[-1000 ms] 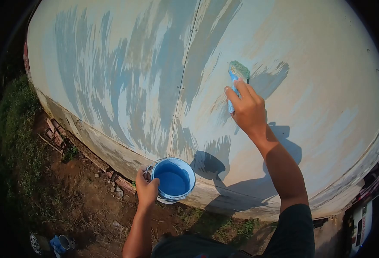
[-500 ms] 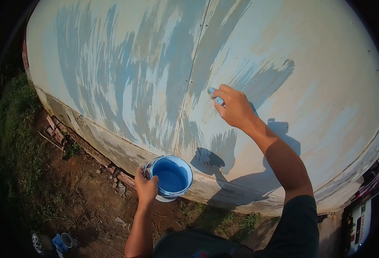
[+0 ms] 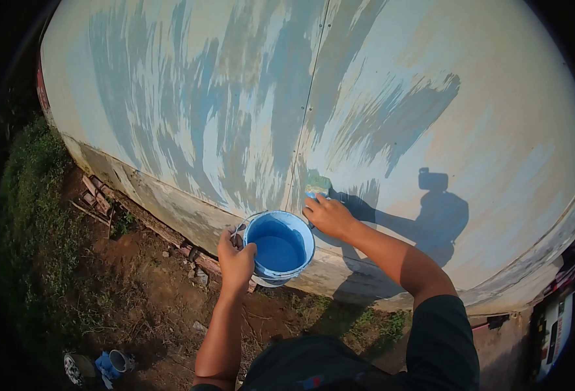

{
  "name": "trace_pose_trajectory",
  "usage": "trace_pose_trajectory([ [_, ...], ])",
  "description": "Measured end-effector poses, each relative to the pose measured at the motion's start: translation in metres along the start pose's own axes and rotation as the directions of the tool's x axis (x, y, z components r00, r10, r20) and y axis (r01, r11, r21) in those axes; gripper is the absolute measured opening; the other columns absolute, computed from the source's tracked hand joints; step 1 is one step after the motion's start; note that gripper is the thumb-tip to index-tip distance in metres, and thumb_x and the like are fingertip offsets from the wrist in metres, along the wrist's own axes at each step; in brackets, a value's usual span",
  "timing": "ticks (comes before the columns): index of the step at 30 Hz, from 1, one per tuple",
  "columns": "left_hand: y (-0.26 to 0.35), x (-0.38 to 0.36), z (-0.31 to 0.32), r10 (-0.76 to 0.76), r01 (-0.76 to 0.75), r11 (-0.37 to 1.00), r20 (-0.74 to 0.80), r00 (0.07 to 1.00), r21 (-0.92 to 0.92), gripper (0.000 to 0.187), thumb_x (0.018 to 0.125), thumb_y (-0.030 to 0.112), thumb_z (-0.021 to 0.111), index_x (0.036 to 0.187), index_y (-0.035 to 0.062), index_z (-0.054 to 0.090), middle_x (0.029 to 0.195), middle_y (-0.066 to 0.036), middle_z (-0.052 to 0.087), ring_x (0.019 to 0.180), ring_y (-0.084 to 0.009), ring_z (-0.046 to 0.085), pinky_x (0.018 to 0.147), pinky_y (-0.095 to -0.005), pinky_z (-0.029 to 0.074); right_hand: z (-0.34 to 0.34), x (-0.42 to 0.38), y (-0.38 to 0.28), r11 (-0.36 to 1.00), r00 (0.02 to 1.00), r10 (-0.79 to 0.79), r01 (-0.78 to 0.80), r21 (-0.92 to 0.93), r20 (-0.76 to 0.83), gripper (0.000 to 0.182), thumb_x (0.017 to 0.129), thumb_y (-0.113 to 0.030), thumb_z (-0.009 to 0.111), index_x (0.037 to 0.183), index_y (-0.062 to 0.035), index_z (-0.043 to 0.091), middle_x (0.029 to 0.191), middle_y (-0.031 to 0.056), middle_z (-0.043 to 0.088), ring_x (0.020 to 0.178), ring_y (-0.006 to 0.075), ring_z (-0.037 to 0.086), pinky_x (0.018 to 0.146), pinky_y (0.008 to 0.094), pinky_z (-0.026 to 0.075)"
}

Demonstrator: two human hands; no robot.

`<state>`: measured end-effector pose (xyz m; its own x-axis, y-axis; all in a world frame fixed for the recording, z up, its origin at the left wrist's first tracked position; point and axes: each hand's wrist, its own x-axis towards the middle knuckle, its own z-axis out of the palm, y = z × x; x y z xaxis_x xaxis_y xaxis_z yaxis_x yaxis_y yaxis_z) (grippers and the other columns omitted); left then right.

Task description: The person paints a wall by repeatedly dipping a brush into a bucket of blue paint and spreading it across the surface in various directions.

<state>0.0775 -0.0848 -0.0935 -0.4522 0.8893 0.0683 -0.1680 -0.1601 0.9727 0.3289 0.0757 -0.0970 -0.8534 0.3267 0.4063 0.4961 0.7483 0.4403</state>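
My left hand grips the rim and wire handle of a bucket. Blue paint lies inside it. Just to the right and slightly higher, my right hand is closed round a paintbrush, its handle mostly hidden by the fingers. The bristles point up and appear to touch the pale wall, close to a vertical panel seam. Streaky blue-grey strokes cover the wall's left and middle parts.
Below the wall runs a stained base ledge. Wood pieces and rubble lie along it on bare soil. Other containers stand at lower left beside grass. A white vehicle shows at lower right. My shadow falls on the wall.
My right hand has brought the brush down and slightly left, nearer the bucket. The bucket in my left hand sits a little higher and further right in view. The view has shifted slightly.
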Motion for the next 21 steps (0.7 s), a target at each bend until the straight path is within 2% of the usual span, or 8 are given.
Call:
trace_pose_trajectory([
  [1,0.003,0.003,-0.003,0.008,-0.008,1.0,0.007,1.0,0.003,0.046,0.077,-0.011,0.059,0.123,-0.0068,0.058,0.087,-0.003,0.057,0.072,-0.0105,0.053,0.06,-0.025,0.044,-0.017,0.008,0.004,1.0,1.0,0.006,-0.006,-0.005,-0.006,0.009,0.084,-0.006,0.072,0.093,-0.003,0.07,0.11,0.0153,0.065,0.101,0.0381,0.07,0.08,0.0441,0.065],
  [5,0.006,0.004,-0.013,-0.036,0.036,0.999,0.008,0.999,-0.009,0.046,0.078,-0.011,0.06,0.123,-0.0076,0.055,0.088,-0.001,0.053,0.074,-0.0078,0.05,0.061,-0.0238,0.042,-0.117,0.041,0.062,0.834,0.877,0.445,-0.48,0.273,0.183,0.028,0.081,-0.002,0.075,0.108,-0.0086,0.072,0.109,0.0124,0.064,0.107,0.0329,0.069,0.086,0.0453,0.06],
  [9,-0.004,0.003,-0.019,-0.015,0.015,1.0,-0.021,1.0,-0.017,0.042,0.078,-0.013,0.057,0.119,-0.0062,0.058,0.084,0.0,0.054,0.069,-0.0083,0.05,0.058,-0.0234,0.04,-0.17,0.066,0.081,0.964,0.966,0.216,-0.234,-0.127,-0.14,0.02,0.082,-0.002,0.075,0.101,-0.0052,0.07,0.113,0.0133,0.066,0.11,0.036,0.07,0.078,0.0414,0.064],
  [10,-0.005,0.001,-0.021,-0.018,0.018,1.0,-0.021,1.0,-0.014,0.042,0.078,-0.013,0.057,0.119,-0.0062,0.058,0.084,0.0,0.054,0.069,-0.0083,0.05,0.058,-0.0234,0.04,-0.182,0.073,0.089,0.964,0.966,0.219,-0.236,-0.124,-0.138,0.02,0.082,-0.002,0.075,0.101,-0.0052,0.07,0.113,0.0133,0.066,0.11,0.036,0.07,0.078,0.0414,0.064],
  [12,-0.008,-0.003,-0.027,-0.033,0.032,0.999,-0.036,0.999,-0.019,0.041,0.078,-0.014,0.057,0.117,-0.0051,0.059,0.082,0.001,0.053,0.068,-0.008,0.049,0.058,-0.0234,0.04,-0.201,0.08,0.102,0.903,0.918,0.115,-0.256,-0.345,-0.38,0.02,0.081,-0.001,0.074,0.1,-0.0059,0.069,0.111,0.0129,0.066,0.112,0.0356,0.07,0.075,0.0381,0.065],
  [15,-0.012,-0.003,-0.035,-0.055,0.054,0.998,-0.012,0.998,-0.033,0.04,0.079,-0.012,0.059,0.118,-0.0065,0.058,0.085,0.001,0.051,0.07,-0.0068,0.047,0.058,-0.0226,0.039,-0.167,0.066,0.104,0.883,0.926,0.068,-0.23,-0.41,-0.371,0.015,0.083,-0.002,0.072,0.097,-0.0064,0.068,0.106,0.0117,0.066,0.112,0.0356,0.07,0.076,0.0366,0.065],
  [18,-0.016,-0.004,-0.04,-0.054,0.053,0.998,-0.039,0.998,-0.014,0.04,0.079,-0.012,0.058,0.118,-0.0066,0.059,0.085,0.001,0.051,0.07,-0.0068,0.047,0.059,-0.0224,0.039,-0.086,0.031,0.065,0.859,0.973,-0.042,-0.081,-0.506,-0.227,0.012,0.084,-0.007,0.071,0.095,-0.0056,0.068,0.102,0.0123,0.065,0.113,0.034,0.069,0.076,0.0341,0.064],
  [21,-0.026,0.0,-0.05,-0.052,0.052,0.999,-0.027,0.998,0.014,0.042,0.078,-0.013,0.058,0.12,-0.007,0.059,0.085,0.001,0.051,0.07,-0.0069,0.047,0.059,-0.0223,0.04,-0.038,0.005,0.016,0.935,0.997,-0.023,-0.003,-0.354,-0.069,0.015,0.083,-0.007,0.074,0.097,-0.0051,0.069,0.105,0.0136,0.065,0.111,0.034,0.069,0.077,0.0354,0.064],
])
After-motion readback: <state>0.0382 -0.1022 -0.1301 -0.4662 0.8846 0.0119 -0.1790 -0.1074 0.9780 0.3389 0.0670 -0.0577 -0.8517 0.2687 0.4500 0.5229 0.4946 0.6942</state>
